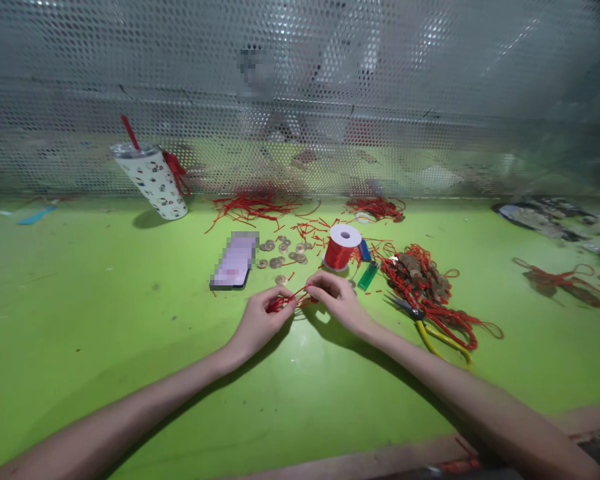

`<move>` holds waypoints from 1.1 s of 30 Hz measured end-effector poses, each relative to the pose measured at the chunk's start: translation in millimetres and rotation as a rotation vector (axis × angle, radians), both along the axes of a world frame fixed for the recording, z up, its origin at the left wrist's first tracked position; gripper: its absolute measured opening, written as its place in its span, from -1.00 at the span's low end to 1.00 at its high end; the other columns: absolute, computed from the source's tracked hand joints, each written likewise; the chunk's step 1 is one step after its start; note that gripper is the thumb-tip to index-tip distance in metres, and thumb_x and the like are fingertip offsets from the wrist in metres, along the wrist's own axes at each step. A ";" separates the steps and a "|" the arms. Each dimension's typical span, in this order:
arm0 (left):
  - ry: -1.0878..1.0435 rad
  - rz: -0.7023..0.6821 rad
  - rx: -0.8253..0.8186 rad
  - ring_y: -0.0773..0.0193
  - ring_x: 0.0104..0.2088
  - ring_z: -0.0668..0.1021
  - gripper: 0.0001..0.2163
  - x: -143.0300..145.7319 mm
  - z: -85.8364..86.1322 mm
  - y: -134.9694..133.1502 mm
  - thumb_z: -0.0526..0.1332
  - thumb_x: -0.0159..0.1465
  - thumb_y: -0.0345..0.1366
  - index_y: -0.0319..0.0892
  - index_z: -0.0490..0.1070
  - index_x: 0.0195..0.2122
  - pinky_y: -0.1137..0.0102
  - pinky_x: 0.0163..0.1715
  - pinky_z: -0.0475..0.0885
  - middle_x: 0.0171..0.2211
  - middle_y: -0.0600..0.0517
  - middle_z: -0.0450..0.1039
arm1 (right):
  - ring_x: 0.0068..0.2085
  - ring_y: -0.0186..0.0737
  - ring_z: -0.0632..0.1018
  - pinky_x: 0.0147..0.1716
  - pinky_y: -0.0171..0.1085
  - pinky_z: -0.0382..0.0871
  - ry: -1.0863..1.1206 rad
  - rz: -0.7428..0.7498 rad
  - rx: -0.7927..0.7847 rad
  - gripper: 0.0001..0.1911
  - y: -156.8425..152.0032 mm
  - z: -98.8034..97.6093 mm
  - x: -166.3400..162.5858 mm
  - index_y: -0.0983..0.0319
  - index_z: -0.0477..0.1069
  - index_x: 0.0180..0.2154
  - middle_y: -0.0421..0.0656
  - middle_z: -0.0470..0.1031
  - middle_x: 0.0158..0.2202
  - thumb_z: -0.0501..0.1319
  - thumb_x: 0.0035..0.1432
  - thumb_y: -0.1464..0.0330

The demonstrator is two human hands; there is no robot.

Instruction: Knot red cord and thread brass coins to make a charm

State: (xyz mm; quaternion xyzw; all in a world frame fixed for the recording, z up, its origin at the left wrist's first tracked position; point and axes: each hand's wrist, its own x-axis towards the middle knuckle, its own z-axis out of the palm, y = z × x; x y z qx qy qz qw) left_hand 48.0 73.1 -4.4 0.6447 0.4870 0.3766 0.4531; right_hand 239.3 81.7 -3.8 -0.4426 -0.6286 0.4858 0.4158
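Thin red cord [301, 294] runs between my two hands above the green table. My left hand [267, 313] is closed on a small bundle of it, with thumb and index finger pinched together. The fingers of my right hand [336, 299] pinch a strand of the same cord just to the right. Behind my hands lie several round coins with holes [279, 262]. A white-ended spool of red cord [341, 250] stands upright past my right hand. Whether a coin sits inside the left hand's grip is hidden.
A phone [233, 263] lies left of the coins. Scissors with yellow handles [423, 327] rest beside a heap of corded coins [420, 277]. A green lighter [368, 275] is near the spool. A patterned tumbler [155, 183] stands before the perforated metal screen [300, 147].
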 end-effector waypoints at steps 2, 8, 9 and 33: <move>0.015 -0.020 0.009 0.36 -0.53 0.34 -0.84 0.2 0.4 -1.1 0.26 0.18 -0.22 -0.22 0.48 -0.42 0.46 -0.50 0.21 -0.53 0.09 0.40 | -0.36 -0.23 0.45 -0.35 -0.24 0.30 0.028 -0.014 -0.030 -0.80 0.0 1.1 -0.3 0.20 0.42 -0.32 -0.22 0.44 -0.42 0.24 0.22 0.20; 0.005 -0.019 0.015 0.35 -0.52 0.35 -0.85 -0.5 1.7 -2.4 0.23 0.19 -0.23 -0.21 0.45 -0.40 0.45 -0.49 0.22 -0.53 0.10 0.37 | -0.38 -0.25 0.43 -0.36 -0.25 0.28 -0.028 -0.018 0.014 -0.79 0.7 3.1 1.6 0.19 0.40 -0.26 -0.23 0.42 -0.43 0.21 0.27 0.18; -0.003 -0.012 0.019 0.35 -0.51 0.36 -0.85 -1.0 1.7 -1.6 0.24 0.19 -0.23 -0.21 0.45 -0.39 0.45 -0.48 0.23 -0.51 0.10 0.39 | -0.39 -0.24 0.43 -0.36 -0.25 0.28 -0.052 -0.020 0.041 -0.78 1.4 3.0 2.5 0.19 0.38 -0.25 -0.24 0.42 -0.43 0.20 0.29 0.17; -0.080 0.025 -0.047 0.28 -0.48 0.45 -0.77 -8.7 13.6 11.2 0.36 0.14 -0.12 -0.20 0.55 -0.39 0.43 -0.49 0.30 -0.48 0.02 0.49 | -0.35 -0.25 0.47 -0.40 -0.26 0.36 -0.007 0.100 -0.024 -0.74 22.3 5.1 27.9 0.20 0.48 -0.22 -0.16 0.49 -0.33 0.25 0.26 0.13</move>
